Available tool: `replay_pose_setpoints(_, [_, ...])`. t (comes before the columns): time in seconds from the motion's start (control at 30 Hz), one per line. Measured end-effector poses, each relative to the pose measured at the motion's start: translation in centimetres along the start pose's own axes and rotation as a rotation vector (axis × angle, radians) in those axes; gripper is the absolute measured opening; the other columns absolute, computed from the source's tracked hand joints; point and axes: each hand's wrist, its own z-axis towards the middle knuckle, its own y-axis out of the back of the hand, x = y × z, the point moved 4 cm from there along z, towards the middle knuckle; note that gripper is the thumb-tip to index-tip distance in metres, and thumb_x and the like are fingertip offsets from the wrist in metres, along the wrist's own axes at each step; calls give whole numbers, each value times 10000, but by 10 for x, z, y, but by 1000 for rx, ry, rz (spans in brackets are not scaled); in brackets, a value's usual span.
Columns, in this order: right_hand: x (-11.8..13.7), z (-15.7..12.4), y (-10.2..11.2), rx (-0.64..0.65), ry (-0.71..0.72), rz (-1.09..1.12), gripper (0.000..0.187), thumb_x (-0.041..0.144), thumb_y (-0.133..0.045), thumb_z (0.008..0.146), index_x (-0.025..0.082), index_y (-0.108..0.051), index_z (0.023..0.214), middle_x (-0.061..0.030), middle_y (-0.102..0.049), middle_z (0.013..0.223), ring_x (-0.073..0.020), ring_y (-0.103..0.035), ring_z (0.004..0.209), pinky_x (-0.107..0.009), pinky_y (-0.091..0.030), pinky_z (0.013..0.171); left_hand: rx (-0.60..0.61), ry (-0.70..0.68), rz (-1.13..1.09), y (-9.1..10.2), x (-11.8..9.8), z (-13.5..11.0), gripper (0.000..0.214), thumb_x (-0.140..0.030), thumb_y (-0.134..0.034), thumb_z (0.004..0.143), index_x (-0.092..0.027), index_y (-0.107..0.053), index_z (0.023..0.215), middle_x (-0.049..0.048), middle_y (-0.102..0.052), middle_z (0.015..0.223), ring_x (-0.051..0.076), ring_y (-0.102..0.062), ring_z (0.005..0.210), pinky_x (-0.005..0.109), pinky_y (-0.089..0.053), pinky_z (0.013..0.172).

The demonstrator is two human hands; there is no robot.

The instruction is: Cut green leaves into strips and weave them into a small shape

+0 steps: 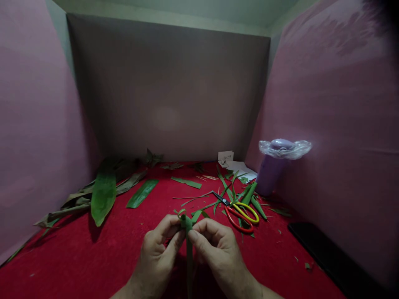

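Note:
Between my two hands is a folded green leaf strip [188, 226], with a long tail hanging down toward me and short loose ends sticking out at the top. My left hand [160, 249] pinches its left side between thumb and fingers. On the right side, my right hand [216, 247] grips it with the thumb pressed in front and the fingers curled behind. Just beyond my right hand lie scissors [238, 212] with one red and one yellow handle, on top of scattered leaf cuttings. The fingertips partly hide the folded part.
A red cloth [102, 265] covers the table. Broad green leaves [104, 195] and dried leaves lie at the left, with a cut leaf piece [142, 194] beside them. A lilac bin [270, 174] with a clear plastic liner stands back right. A black flat object [324, 249] lies at the right edge.

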Motion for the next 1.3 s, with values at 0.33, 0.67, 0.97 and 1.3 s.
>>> replay_pose_setpoints(0.33, [-3,2,2,-24,-12,25,310,420,-636,736,141,-525,658,64,-431,492,-55,-371,431,-177,-292,426,13,-25,123,1,-4,1,50,-222,-603,769,-236,-627,811,2,-668,724,176,-621,718,210,-448,627])
replay_pose_setpoints(0.67, [-7,2,-2,50,-96,54,303,405,-661,702,133,-533,668,52,-474,502,-51,-400,430,-169,-307,431,-12,-22,106,4,0,2,61,-258,-578,791,-218,-597,833,0,-670,759,168,-616,747,218,-456,654])
replay_pose_setpoints(0.97, [-8,4,0,45,-56,11,278,369,-645,718,133,-519,643,53,-460,488,-54,-399,425,-174,-305,426,45,-70,132,1,1,1,63,-246,-533,824,-212,-580,849,-18,-652,751,150,-617,776,210,-455,673])
replay_pose_setpoints(1.3, [-5,3,2,2,-10,-29,243,337,-624,747,138,-518,658,50,-457,518,-63,-413,448,-179,-337,440,24,-73,156,1,-1,1,68,-241,-544,810,-208,-601,827,-24,-648,727,138,-606,719,197,-455,631])
